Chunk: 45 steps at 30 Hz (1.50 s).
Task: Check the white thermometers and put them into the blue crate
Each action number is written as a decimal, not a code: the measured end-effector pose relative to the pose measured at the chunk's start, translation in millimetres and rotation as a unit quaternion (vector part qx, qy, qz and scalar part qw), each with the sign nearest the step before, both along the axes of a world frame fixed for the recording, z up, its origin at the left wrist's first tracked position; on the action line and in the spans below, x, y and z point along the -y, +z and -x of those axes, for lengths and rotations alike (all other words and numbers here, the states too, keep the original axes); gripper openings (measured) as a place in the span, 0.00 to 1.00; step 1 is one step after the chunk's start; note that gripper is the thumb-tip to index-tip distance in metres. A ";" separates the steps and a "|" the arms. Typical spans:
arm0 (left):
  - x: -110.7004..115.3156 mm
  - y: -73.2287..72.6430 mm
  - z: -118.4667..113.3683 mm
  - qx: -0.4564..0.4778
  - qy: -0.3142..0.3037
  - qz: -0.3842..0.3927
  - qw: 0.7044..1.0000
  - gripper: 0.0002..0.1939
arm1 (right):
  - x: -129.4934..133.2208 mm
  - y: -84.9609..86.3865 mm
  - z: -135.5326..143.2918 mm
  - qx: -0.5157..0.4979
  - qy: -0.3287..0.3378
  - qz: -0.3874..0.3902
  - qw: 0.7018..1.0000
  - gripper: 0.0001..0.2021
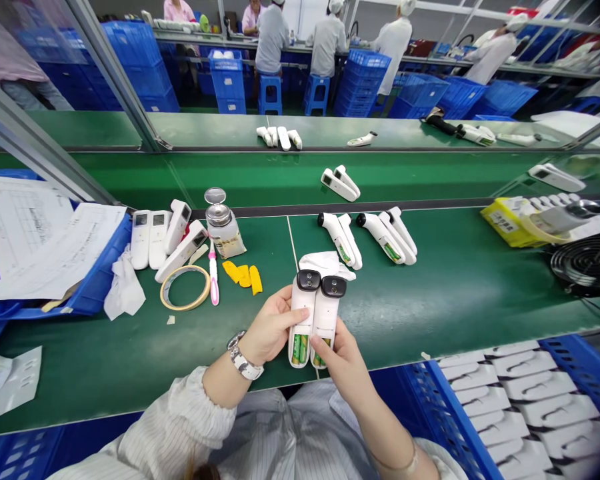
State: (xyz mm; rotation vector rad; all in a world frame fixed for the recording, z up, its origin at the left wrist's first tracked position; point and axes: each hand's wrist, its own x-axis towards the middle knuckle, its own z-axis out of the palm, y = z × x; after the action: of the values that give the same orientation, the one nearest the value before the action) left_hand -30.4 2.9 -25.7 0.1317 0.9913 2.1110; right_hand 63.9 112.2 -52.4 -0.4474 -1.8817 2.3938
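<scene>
Two white infrared thermometers with black sensor heads are side by side near the bench's front edge. My left hand (273, 327) is closed on the left thermometer (303, 310), its thumb across the body. My right hand (344, 360) grips the right thermometer (327, 310), thumb near its lower end. Both battery bays are uncovered and show green batteries (299, 349). Just beyond the black heads lies a crumpled white cloth (320, 261). Farther right rest more thermometers (341, 241) in a pair and another group (387, 237), with batteries showing.
Left of my hands are a roll of tape (166, 293), a pink-and-white brush (213, 277), yellow finger cots (243, 275), a metal-topped bottle (225, 230) and thermometers with displays (150, 239). A green conveyor belt (230, 177) runs behind. A blue crate (433, 393) stands lower right. Co-workers sit beyond.
</scene>
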 end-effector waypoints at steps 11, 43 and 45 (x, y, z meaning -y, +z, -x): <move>-3.0 -2.1 -0.5 0.013 0.015 -0.008 1.000 0.18 | 1.3 -0.4 -0.9 -0.006 -0.004 0.035 0.999 0.16; -2.0 -6.8 2.2 0.107 -0.005 -0.077 0.991 0.15 | -11.7 -10.0 -4.6 -0.051 -0.095 0.192 0.975 0.14; -2.4 -7.7 1.9 0.085 0.014 -0.052 0.995 0.20 | -11.6 -10.4 -4.8 -0.044 -0.091 0.194 0.976 0.13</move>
State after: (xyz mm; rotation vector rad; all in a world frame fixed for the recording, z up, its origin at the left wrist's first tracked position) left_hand -32.3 5.3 -33.4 -0.0106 0.7876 2.1600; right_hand 68.7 123.8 -62.9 -0.5005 -1.2742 2.6028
